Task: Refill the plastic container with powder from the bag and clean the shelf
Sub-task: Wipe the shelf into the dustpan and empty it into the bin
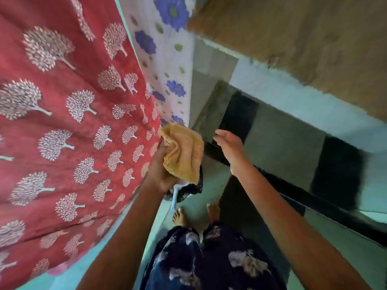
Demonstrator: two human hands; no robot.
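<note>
Left hand: the left hand (162, 170) gripped a bunched yellow cloth (184, 151) beside the red curtain (62, 122).
Right hand: the right hand (230, 145) hovered near the cloth, fingers spread, holding nothing.

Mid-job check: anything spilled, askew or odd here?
Nothing stands out. The left hand grips a bunched yellow cloth, the right hand is open, and the floor shows no spilled powder. Container and bag are out of view.
</note>
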